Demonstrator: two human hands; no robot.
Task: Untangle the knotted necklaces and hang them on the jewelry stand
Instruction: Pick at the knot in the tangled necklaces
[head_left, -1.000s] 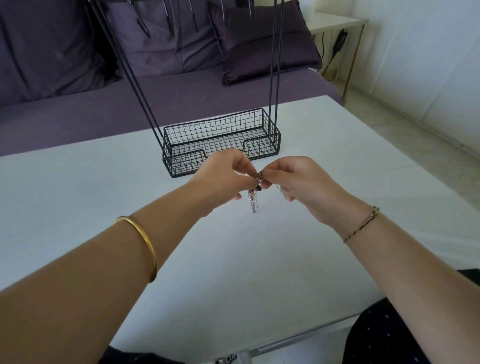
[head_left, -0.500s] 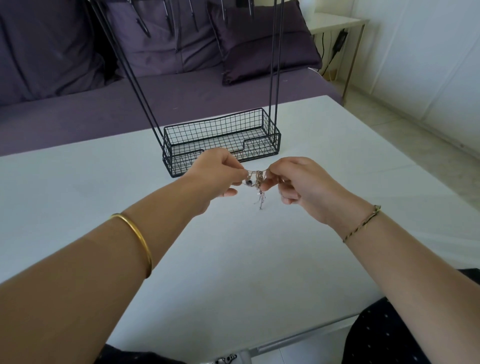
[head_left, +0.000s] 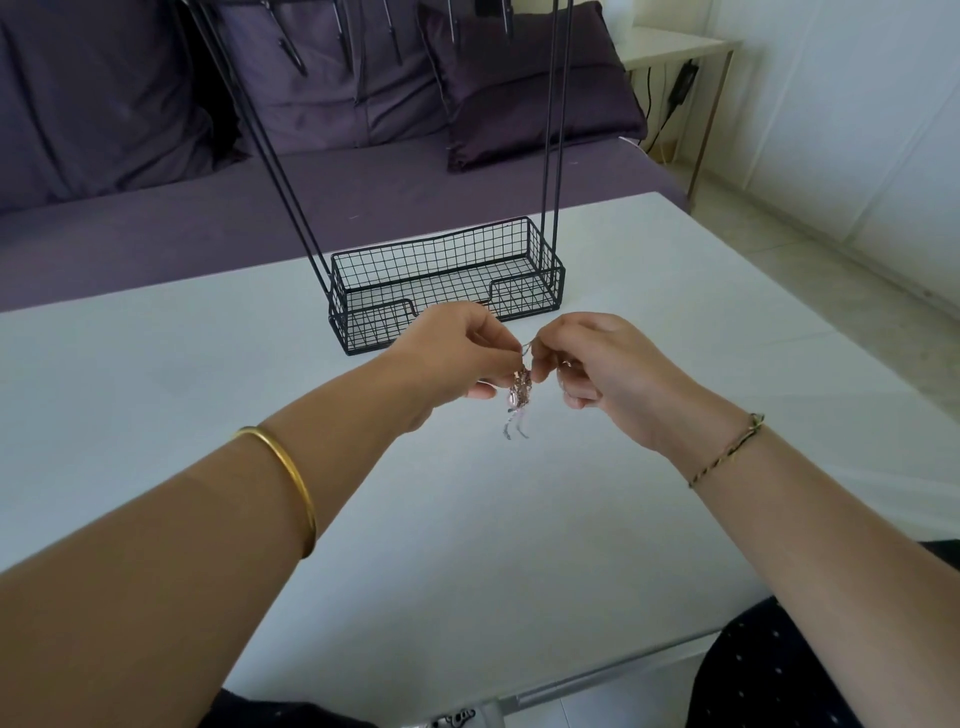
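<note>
- The jewelry stand (head_left: 363, 332) is sitting on the white surface (head_left: 156, 374) at 12 o'clock from the hands. Its wire basket is near them, its rods are rising out of the top of the view, and no necklace is showing on it yet.
- The left grip (head_left: 457, 358) is pinching the tangle from 9 o'clock, with thumb and fingertips curled tight on the chains.
- The knotted necklaces (head_left: 521, 387) are hanging between the two hands as a small clump, with thin loose ends dangling toward 6 o'clock. I cannot tell whether those ends are touching the surface.
- The chains are looking very light, limp and fine, and probably slippery and easy to snap. Pulling hard is likely tightening the knot, so holding right beside it and teasing out single strands is looking safer.
- The right grip (head_left: 608, 374) is pinching the same clump from 3 o'clock, with fingers curled in and fingertips almost meeting the left's.
</note>
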